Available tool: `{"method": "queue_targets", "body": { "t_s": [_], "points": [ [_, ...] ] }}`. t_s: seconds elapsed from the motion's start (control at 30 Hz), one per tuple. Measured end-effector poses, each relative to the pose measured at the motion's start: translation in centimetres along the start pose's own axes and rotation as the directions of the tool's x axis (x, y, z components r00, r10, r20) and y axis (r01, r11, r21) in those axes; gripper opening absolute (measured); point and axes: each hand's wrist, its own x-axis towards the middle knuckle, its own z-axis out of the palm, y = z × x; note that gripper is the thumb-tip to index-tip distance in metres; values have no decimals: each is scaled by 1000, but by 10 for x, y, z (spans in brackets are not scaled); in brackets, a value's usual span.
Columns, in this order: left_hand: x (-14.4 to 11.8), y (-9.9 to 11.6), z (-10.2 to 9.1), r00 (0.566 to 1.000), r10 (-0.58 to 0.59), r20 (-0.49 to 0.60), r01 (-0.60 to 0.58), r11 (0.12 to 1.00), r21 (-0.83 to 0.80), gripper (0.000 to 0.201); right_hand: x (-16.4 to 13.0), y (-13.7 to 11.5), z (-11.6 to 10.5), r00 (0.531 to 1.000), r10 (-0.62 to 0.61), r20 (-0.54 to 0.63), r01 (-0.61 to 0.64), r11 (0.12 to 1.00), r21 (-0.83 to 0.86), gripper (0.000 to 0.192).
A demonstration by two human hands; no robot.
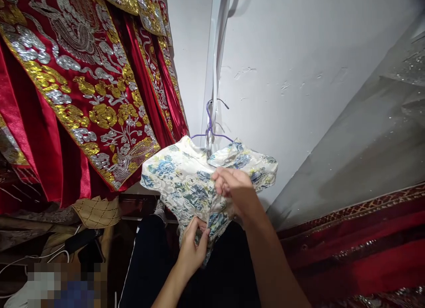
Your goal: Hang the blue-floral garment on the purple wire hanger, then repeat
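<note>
A short-sleeved floral garment [186,184], cream with blue and yellow flowers, hangs by its shoulders on a purple wire hanger [209,122]. Low on its front seam, my left hand [194,241] pinches the cloth between thumb and fingers. Higher up, just below the open collar, my right hand [232,182] is closed, its fingertips at the same seam. Whatever small thing those fingers grip is too hidden to make out. The right hand and forearm cover part of the garment's right side. Its lower end narrows down between my dark-trousered legs.
Red robes [102,115] with gold and silver embroidery hang at the left. A white strap or pole [217,42] runs down the wall behind the hanger. Sheer, glittery covering [358,135] and red cloth [375,255] are at the right. White cables [56,255] lie lower left.
</note>
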Motion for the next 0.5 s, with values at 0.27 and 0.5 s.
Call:
{"method": "queue_targets", "body": {
  "t_s": [0.27,0.5],
  "points": [
    [34,18,-20,951,95,296,-147,977,156,11,11,-32,2,978,-195,-77,197,980,21,29],
    [102,117,-59,907,405,-118,-394,913,104,34,-15,-32,16,975,-220,5,220,969,-112,25]
  ]
}}
